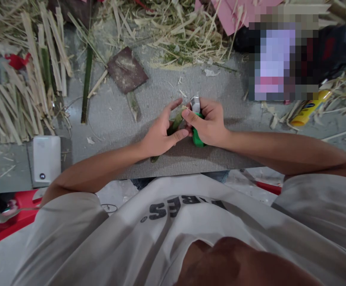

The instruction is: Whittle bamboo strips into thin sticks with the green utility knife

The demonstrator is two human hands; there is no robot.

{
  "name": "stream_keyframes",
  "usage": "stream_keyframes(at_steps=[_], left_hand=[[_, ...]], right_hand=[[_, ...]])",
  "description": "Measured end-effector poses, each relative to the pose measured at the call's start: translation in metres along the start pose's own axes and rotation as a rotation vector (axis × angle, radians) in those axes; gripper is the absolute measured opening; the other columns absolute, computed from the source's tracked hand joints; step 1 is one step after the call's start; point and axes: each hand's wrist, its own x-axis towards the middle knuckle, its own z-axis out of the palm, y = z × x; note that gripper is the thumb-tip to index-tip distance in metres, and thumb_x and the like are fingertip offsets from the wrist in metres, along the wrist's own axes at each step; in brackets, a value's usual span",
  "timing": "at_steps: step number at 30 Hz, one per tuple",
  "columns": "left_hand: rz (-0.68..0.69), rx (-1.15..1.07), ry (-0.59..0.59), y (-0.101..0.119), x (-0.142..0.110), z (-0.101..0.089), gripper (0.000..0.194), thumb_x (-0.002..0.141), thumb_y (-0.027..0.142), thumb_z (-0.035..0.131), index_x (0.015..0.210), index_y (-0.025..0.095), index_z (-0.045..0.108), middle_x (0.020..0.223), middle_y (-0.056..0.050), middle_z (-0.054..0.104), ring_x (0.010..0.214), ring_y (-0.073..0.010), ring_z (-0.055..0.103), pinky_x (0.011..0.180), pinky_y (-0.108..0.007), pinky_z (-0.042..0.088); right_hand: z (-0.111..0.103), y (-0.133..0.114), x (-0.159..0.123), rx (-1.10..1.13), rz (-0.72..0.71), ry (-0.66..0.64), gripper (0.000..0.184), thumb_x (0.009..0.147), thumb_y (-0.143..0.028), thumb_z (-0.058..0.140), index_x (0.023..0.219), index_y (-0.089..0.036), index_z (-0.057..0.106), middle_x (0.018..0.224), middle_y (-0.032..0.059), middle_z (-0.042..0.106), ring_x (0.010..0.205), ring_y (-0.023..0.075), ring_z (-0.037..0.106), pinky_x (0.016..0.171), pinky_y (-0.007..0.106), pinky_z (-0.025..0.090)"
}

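My left hand (160, 133) is closed around a green strip of bamboo (176, 122), whose lower end sticks out below the palm. The strip's pale upper end meets my right hand (213, 124), its thumb pressed near that tip. In my right hand is a green-handled cutter knife (198, 135) with a grey metal head; its blade edge is too small to make out. Beyond my left hand lies a pointed bamboo piece (132, 105), partly under a dusty dark brown square sheet (127, 70).
Split bamboo sticks (8, 107) are piled on the left, near a white power bank (47, 159). A long green strip (86, 87) lies beside them. Shavings (178, 35) heap along the back. At right are a yellow tube (310, 108) and a blurred-out area.
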Motion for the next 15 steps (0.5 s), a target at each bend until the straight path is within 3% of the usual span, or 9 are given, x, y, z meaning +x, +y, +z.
stream_keyframes(at_steps=[5, 8, 15], left_hand=[[-0.122, -0.042, -0.049, 0.013, 0.000, 0.000, 0.052, 0.106, 0.060, 0.078, 0.129, 0.024, 0.049, 0.073, 0.008, 0.071, 0.050, -0.0099, 0.063, 0.048, -0.023, 0.046], [-0.131, -0.036, -0.068, 0.017, 0.002, -0.002, 0.051, 0.104, 0.063, 0.079, 0.117, 0.025, 0.047, 0.079, 0.006, 0.071, 0.052, -0.0095, 0.063, 0.049, -0.025, 0.046], [-0.006, 0.056, -0.019, 0.012, 0.005, -0.005, 0.058, 0.101, 0.074, 0.079, 0.113, 0.026, 0.049, 0.078, 0.004, 0.063, 0.068, -0.0151, 0.064, 0.063, -0.033, 0.049]], right_hand=[[0.001, 0.013, 0.001, -0.032, -0.119, 0.102, 0.053, 0.103, -0.069, 0.085, 0.092, -0.023, 0.062, 0.061, -0.0052, 0.056, 0.045, 0.0096, 0.054, 0.042, 0.022, 0.046], [0.001, 0.014, 0.003, -0.031, -0.104, 0.090, 0.056, 0.103, -0.071, 0.085, 0.090, -0.022, 0.061, 0.061, -0.0045, 0.058, 0.045, 0.0095, 0.054, 0.042, 0.022, 0.046], [-0.004, 0.000, 0.001, 0.157, 0.067, -0.082, 0.061, 0.109, -0.077, 0.072, 0.087, -0.022, 0.058, 0.064, -0.0006, 0.062, 0.049, 0.0128, 0.061, 0.044, 0.024, 0.050]])
